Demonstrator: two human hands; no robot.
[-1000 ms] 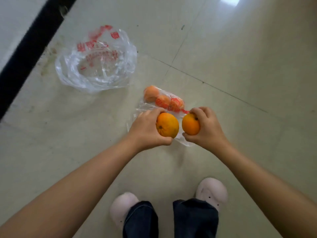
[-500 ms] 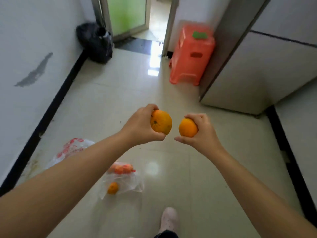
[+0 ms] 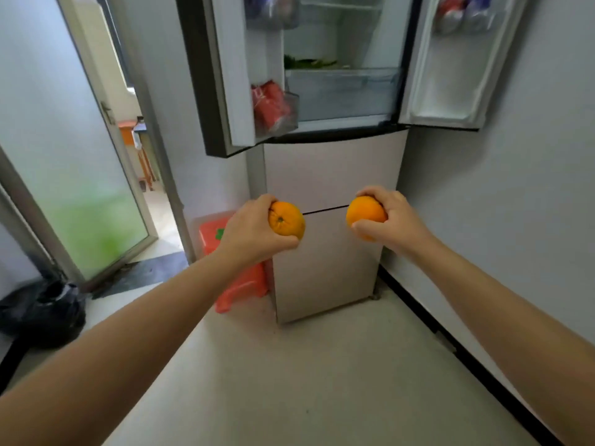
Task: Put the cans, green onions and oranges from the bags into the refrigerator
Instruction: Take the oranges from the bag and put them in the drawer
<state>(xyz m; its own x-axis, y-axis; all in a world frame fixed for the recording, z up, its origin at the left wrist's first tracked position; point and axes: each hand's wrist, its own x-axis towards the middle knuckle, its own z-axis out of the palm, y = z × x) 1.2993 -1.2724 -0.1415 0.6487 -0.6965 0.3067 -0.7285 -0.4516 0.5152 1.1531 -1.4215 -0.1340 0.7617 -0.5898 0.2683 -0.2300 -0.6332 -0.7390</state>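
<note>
My left hand [image 3: 249, 231] grips an orange [image 3: 286, 222] and my right hand [image 3: 391, 217] grips a second orange [image 3: 365, 214]; both are held out at waist height in front of the refrigerator [image 3: 331, 175]. Its two upper doors stand open. Red cans [image 3: 269, 104] sit in the left door's lower bin, and more cans [image 3: 460, 11] in the right door's upper bin. Green onions [image 3: 306, 62] lie on the shelf above a clear drawer [image 3: 341, 91]. The bags are out of view.
An orange plastic stool [image 3: 238, 284] stands left of the refrigerator's lower part. A black bag [image 3: 42, 312] lies on the floor at the far left beside a frosted glass door [image 3: 80, 201]. A grey wall [image 3: 502, 188] runs along the right.
The view has risen from the bags on the floor to the open refrigerator. Both hands have kept their oranges and moved apart as I came closer to the refrigerator.
</note>
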